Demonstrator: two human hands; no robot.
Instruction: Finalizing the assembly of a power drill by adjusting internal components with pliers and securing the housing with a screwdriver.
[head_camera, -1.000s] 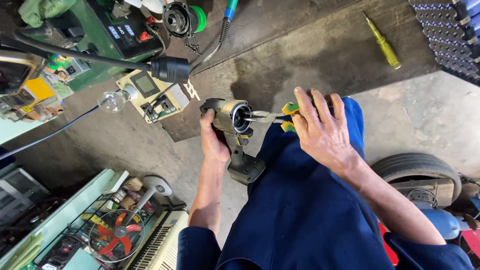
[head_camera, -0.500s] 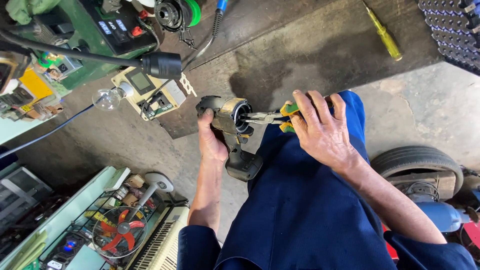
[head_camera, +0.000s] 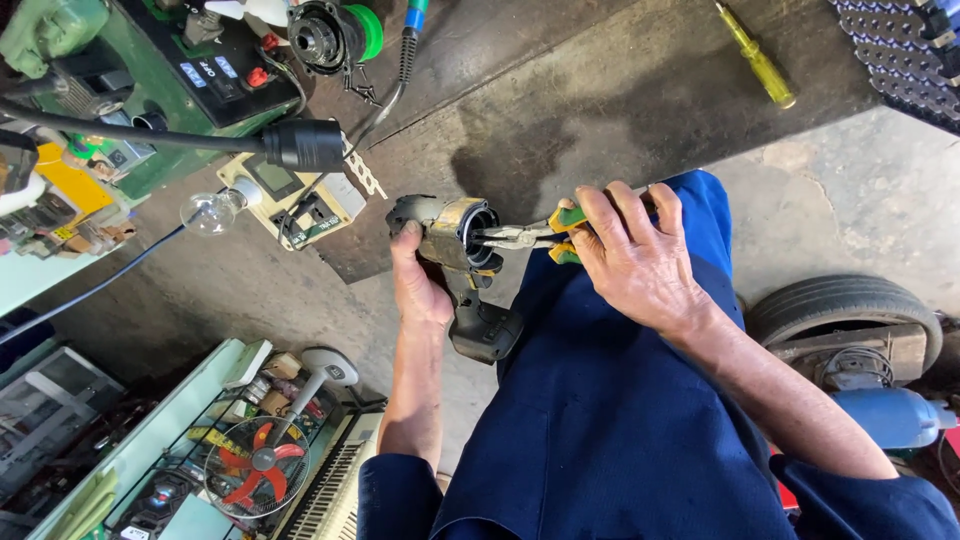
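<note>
Left hand (head_camera: 418, 285) wraps drill body (head_camera: 462, 268), right hand (head_camera: 630, 255) squeezes pliers (head_camera: 525, 237) inside its open nose — a slip could gouge the housing or jab the left thumb.

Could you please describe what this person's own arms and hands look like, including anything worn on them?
Both hands are bare: no gloves, rings or watch show on the left hand or the right hand. The forearms are uncovered too. Dark blue sleeves of heavy cloth are pushed up to about the elbows, matching the dark blue trousers. The arms look lean, with veins showing on the right hand's back.
</note>
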